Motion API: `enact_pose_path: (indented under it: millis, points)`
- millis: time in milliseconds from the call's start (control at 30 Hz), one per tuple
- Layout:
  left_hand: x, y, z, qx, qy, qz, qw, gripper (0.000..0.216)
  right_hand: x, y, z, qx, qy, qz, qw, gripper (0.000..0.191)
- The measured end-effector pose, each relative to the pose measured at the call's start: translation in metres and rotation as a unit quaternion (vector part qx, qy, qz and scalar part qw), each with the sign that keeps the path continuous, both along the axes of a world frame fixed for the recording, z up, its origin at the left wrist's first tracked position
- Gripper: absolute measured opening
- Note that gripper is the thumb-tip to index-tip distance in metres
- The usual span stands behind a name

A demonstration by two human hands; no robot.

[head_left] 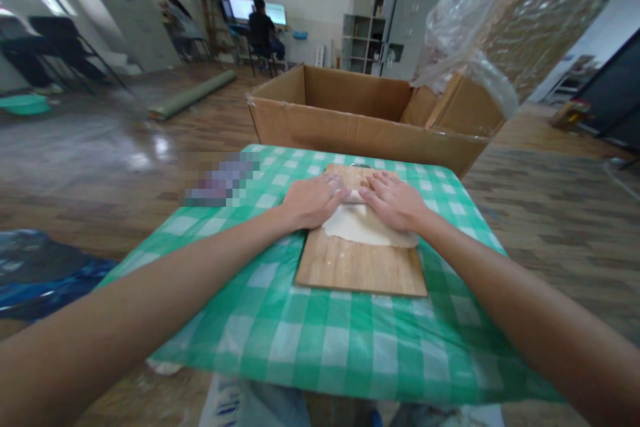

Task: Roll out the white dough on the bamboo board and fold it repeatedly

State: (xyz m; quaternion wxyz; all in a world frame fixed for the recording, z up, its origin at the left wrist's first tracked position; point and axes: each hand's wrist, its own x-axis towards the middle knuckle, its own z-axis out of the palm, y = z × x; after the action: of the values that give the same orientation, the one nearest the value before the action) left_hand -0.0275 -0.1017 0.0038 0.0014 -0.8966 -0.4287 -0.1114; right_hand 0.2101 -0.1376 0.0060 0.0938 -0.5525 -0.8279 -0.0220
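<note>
A wooden cutting board (360, 267) lies on a table covered with a green and white checked cloth (300, 333). A flat sheet of pale dough (357, 227) rests on the board's far half. My left hand (313, 200) and my right hand (393, 200) lie palm down side by side on the dough's far edge, fingers stretched forward and close together. A pale rolled part of the dough or a roller (356, 196) shows between the two hands; I cannot tell which.
A large open cardboard box (360, 127) stands just beyond the table, with crumpled clear plastic (480, 33) over its right side. A rolled mat (193, 95) lies on the wooden floor at left. Two people sit at screens far back. Blue material (40, 277) lies at left.
</note>
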Motion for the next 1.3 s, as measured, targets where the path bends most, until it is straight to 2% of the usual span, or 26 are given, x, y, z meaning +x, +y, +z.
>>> enact_pose_path:
  millis: [133,267,433,600,700,800,933,1067,1300]
  points:
    - [0.01,0.023,0.006,-0.016,0.03,0.013,0.999,0.066,0.0,0.025,0.003,0.014,-0.038,0.014,0.999,0.069]
    - [0.013,0.028,0.008,-0.01,0.042,0.011,0.999,0.065,-0.004,0.026,0.005,0.019,-0.042,-0.002,0.999,0.066]
    - [0.004,-0.004,0.004,-0.009,0.01,0.028,1.0,0.071,-0.006,-0.015,0.004,0.012,0.006,-0.016,1.0,0.077]
    - [-0.012,-0.05,0.002,0.04,0.023,-0.025,0.999,0.076,-0.007,-0.069,-0.004,0.024,-0.013,0.001,1.0,0.091]
    - [-0.016,-0.058,0.002,0.037,0.032,-0.029,0.998,0.078,-0.008,-0.082,-0.007,0.025,-0.017,-0.002,1.0,0.095]
    - [-0.012,-0.047,0.002,0.035,0.027,-0.023,0.999,0.078,-0.008,-0.071,-0.003,0.016,-0.014,-0.006,1.0,0.096]
    - [-0.003,-0.019,0.004,0.0,0.03,-0.038,0.999,0.071,-0.004,-0.039,0.004,-0.023,0.002,-0.015,1.0,0.097]
    - [0.008,0.012,0.008,-0.033,0.018,-0.01,0.999,0.069,0.002,-0.003,0.005,-0.033,0.005,-0.026,0.999,0.093]
    - [0.024,0.054,0.009,-0.037,0.033,0.014,0.999,0.075,0.015,0.044,-0.002,0.003,-0.074,0.045,0.996,0.075]
